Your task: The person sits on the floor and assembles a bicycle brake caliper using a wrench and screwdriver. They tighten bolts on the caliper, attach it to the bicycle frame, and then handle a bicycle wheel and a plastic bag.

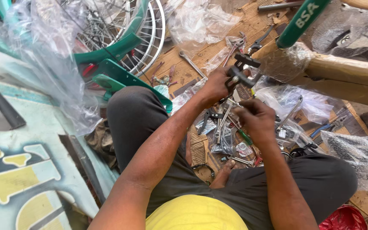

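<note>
Above the yellow shirt (pixel 194 213), the left hand (pixel 215 87) clenches a black brake caliper (pixel 242 70), stiff, rather heavy; right hand (pixel 258 119) pinches a thin bolt (pixel 234 102).

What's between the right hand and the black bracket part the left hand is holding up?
Nothing visible blocks it. The left hand grips the black bracket part; the right hand sits just below, pinching a thin metal rod that points toward it. Only open air between them.
</note>
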